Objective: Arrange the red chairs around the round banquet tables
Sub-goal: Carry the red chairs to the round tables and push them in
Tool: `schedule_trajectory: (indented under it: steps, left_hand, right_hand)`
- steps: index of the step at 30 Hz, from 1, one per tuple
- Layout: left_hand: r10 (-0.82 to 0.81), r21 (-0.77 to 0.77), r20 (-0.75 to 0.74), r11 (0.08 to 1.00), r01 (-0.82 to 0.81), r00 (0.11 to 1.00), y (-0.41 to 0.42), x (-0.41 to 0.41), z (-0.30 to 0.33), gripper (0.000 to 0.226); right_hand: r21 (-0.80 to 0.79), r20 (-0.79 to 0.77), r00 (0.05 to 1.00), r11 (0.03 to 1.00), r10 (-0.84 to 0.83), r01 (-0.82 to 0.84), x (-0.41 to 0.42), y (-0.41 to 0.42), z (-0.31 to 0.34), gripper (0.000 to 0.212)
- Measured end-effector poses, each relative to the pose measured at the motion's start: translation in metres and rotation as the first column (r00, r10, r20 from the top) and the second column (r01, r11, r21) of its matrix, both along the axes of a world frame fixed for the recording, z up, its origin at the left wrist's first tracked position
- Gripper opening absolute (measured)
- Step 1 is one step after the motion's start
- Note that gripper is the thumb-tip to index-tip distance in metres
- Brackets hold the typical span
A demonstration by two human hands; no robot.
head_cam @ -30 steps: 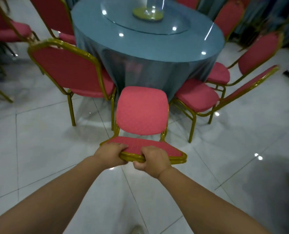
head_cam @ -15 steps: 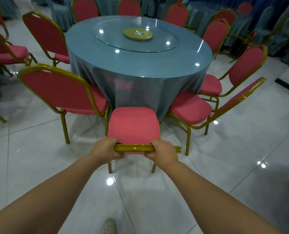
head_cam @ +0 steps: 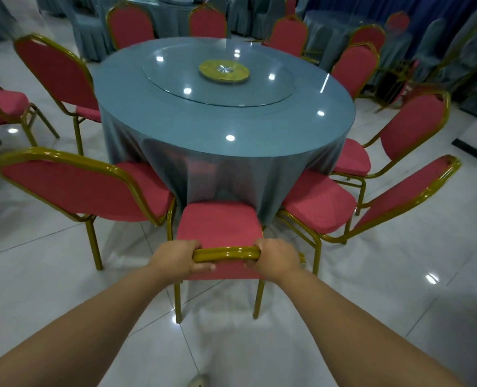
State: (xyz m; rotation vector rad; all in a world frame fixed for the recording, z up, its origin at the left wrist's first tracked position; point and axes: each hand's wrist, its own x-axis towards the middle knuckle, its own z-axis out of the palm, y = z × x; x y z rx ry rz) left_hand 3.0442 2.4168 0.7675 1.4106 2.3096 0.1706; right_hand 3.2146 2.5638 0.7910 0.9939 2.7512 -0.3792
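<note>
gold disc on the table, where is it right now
In the head view the gold disc sits at the centre of the glass turntable on the round table, straight beyond the held chair.

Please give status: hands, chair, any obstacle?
Both hands, left and right, grip chair top rail. Seat front at tablecloth. Neighbour chairs close on both sides.

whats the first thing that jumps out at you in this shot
Two bare hands, the left hand and right hand, grip the gold top rail of a red chair at bottom centre, its seat tucked against the tablecloth. Behind it stands the round blue table with a glass turntable, ringed by more red chairs.
</note>
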Motion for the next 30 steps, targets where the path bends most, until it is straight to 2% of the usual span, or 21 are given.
schedule_trajectory:
  steps: [5, 8, 12, 16, 19, 23, 26, 30]
  left_hand:
    - [-0.065, -0.006, -0.01, 0.998, 0.065, 0.998, 0.029, -0.025, -0.001, 0.043]
    - [-0.074, 0.002, -0.017, 0.997, 0.074, 0.997, 0.047, -0.042, 0.003, 0.041]
    - [-0.042, -0.005, 0.079, 0.999, 0.043, 0.996, 0.061, -0.054, 0.004, 0.04]
    - [-0.042, -0.016, 0.08, 0.999, 0.044, 0.996, 0.065, -0.058, 0.003, 0.04]
    - [-0.028, -0.027, 0.14, 0.999, 0.032, 0.99, 0.064, -0.056, 0.007, 0.039]
    - [-0.019, -0.025, 0.146, 0.999, 0.023, 0.989, 0.062, -0.053, 0.009, 0.04]
    - [-0.042, -0.037, 0.131, 0.998, 0.048, 0.99, 0.061, -0.053, 0.012, 0.04]
    - [-0.144, 0.006, 0.1, 0.99, 0.144, 0.985, 0.071, -0.038, 0.028, 0.041]
  right_hand:
    - [0.0, -0.064, 0.998, 1.0, -0.015, 0.015, -0.016, 0.023, -0.008, 0.027]
    - [-0.025, -0.095, 0.994, 0.998, -0.061, 0.059, -0.032, 0.037, -0.006, 0.035]
    - [-0.047, -0.082, 0.994, 0.997, -0.069, 0.065, -0.045, 0.05, -0.002, 0.039]
    - [-0.07, -0.067, 0.995, 0.995, -0.076, 0.071, -0.049, 0.054, 0.0, 0.041]
    - [-0.065, -0.058, 0.995, 0.995, -0.079, 0.076, -0.048, 0.052, 0.003, 0.041]
    - [-0.066, -0.059, 0.994, 0.994, -0.089, 0.085, -0.048, 0.05, 0.004, 0.038]
    - [-0.095, -0.048, 0.996, 0.993, -0.079, 0.074, -0.046, 0.051, 0.006, 0.026]
    - [-0.118, -0.068, 0.995, 0.991, -0.072, 0.064, -0.042, 0.052, 0.008, 0.016]
